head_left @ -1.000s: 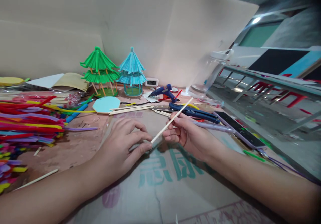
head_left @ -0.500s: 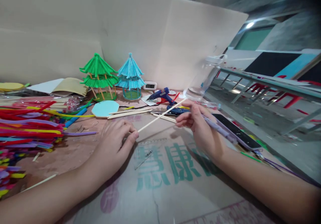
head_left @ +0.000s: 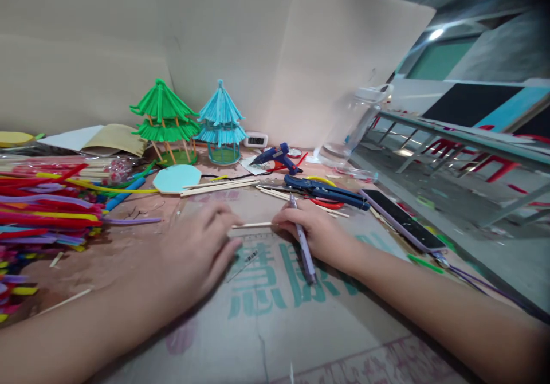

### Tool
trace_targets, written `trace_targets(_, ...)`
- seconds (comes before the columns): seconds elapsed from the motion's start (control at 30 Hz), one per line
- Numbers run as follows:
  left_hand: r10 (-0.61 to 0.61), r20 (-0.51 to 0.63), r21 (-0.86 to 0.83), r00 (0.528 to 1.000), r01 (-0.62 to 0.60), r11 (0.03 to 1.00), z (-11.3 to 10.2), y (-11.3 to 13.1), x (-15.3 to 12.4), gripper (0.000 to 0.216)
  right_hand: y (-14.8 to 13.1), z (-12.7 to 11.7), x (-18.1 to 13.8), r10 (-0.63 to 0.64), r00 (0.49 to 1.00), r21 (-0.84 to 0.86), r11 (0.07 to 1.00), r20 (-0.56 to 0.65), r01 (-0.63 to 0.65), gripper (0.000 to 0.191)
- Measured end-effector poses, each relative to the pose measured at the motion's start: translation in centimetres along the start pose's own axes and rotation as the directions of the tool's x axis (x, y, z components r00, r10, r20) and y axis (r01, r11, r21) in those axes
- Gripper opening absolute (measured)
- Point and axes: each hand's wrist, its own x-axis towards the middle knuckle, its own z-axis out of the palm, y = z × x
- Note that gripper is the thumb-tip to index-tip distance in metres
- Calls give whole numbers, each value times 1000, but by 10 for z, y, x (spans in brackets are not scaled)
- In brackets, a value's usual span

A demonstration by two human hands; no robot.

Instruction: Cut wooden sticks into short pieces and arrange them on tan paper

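A thin pale wooden stick (head_left: 253,225) lies low over the cardboard, along the top edge of a clear ruler (head_left: 244,265). My right hand (head_left: 322,229) is closed, fingertips pinching the stick's right end. A lilac pen (head_left: 304,245) is also held in this hand, slanting across the fingers. My left hand (head_left: 197,243), blurred by motion, is at the stick's left end, with thumb and forefinger apart. Several more sticks (head_left: 219,186) lie beyond the hands, near blue-handled pliers (head_left: 326,190).
Behind stand a green pagoda model (head_left: 165,123) and a blue one (head_left: 220,121), near a pale blue octagon (head_left: 177,179) and a glue gun (head_left: 277,157). Colourful pipe cleaners (head_left: 47,212) crowd the left. A phone (head_left: 404,220) and clear jug (head_left: 352,126) are at right.
The stick has come down from a raised slant to lie level near the ruler. My right hand moved left and down, the pen swinging in front of it. My left thumb and forefinger have parted.
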Motion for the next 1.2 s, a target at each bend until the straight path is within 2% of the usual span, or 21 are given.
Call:
trace_targets(0.07,92,216,135,972,-123,983,-9,17,-8,38,2,0,0,16,1000,32,999,-7,-16,13)
trace_targets(0.13,100,326,227,940,-181,957,-14,31,-15,60,4,2,1,19,1000,70,997,-12,-18,12)
trace_targets(0.2,78,389,238,918,-181,954,-12,38,-20,71,5,4,2,-3,1000,124,992,-1,3,15)
trace_targets(0.33,12,336,173,942,-74,982,1,37,-23,64,4,10,4,-19,999,169,986,39,12,17)
trace_targets(0.43,-8,318,165,948,-47,985,6,35,-22,61,2,12,4,-3,999,148,989,50,-5,17)
trace_targets(0.57,-12,423,233,906,-96,968,5,37,-19,64,0,11,4,4,998,89,996,61,-9,19)
trace_targets(0.67,-4,458,232,889,-115,966,3,39,-16,67,-2,9,5,0,998,52,999,66,-4,20)
trace_targets(0.9,-19,600,208,800,-133,969,-5,42,-3,69,-2,8,9,-25,998,107,994,62,19,19)
trace_targets(1.0,-39,611,175,791,-88,981,-7,41,0,68,-1,9,9,-25,998,122,992,62,18,20)
trace_targets(1.2,-27,596,130,802,-63,989,-7,38,-4,62,1,9,10,-27,998,127,992,63,19,18)
